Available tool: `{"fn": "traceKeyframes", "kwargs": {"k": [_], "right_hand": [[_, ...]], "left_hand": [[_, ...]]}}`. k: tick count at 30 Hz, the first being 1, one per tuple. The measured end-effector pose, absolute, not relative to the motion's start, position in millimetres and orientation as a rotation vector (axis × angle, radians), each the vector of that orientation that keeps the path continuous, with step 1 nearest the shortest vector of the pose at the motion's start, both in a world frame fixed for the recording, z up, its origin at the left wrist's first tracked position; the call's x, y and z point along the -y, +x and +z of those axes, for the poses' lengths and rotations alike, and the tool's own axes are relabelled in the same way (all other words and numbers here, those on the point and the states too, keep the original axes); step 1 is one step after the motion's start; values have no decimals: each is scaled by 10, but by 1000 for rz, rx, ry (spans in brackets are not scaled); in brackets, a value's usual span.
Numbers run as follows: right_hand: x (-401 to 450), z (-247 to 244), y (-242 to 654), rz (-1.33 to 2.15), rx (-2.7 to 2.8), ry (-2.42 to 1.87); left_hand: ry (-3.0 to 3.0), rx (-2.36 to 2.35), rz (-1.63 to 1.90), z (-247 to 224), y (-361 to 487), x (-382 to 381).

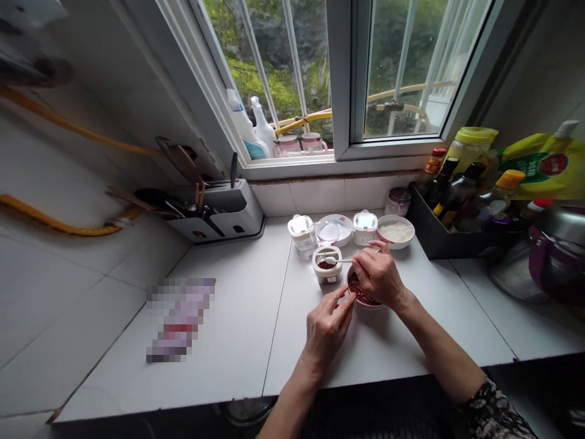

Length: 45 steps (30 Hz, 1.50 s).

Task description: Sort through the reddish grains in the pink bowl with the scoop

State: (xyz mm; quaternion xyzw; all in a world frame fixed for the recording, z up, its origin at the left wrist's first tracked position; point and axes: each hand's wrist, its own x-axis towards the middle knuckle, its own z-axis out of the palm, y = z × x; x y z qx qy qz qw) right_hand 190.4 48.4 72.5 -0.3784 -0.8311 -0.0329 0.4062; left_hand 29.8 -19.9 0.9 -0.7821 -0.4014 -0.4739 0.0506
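Sitting between left hand [326, 332] and right hand [378, 274], a bean bowl [361, 291]

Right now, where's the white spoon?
In the head view, the white plastic spoon is pinched in the right hand, its tip over the small clear jar with a white rim, left of the pink-rimmed bowl.

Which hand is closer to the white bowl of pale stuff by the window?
The right hand is nearer: holding a small spoon, it sits just in front of the white bowl. The left hand is farther off, closer to the person and to the left.
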Motion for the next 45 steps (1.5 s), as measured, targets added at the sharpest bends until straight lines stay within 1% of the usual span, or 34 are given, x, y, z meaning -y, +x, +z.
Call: {"fn": "traceKeyframes", "kwargs": {"k": [5,9,14,20,31,36,42,45], "right_hand": [[-512,725,2203,43,1870,-1020],[-544,689,2368,153,1928,-1118],[-561,608,2324,161,2025,-1158],[-563,531,2267,279,2089,-1207],[-635,525,2314,428,1936,-1245],[-635,522,2334,553,1864,-1251],[-639,545,2342,550,1845,-1245],[-640,546,2348,607,1796,-1264]], "left_hand": [[-2399,1221,-1464,2,295,204],[-2406,1225,-1450,1,289,210],[-2404,1225,-1445,-21,287,212],[-2425,1231,-1445,-43,281,215],[-2410,1233,-1487,-43,297,201],[-2402,1224,-1495,-45,297,195],[-2413,1223,-1493,-45,296,194],[-2417,1228,-1497,-45,297,194]]}}
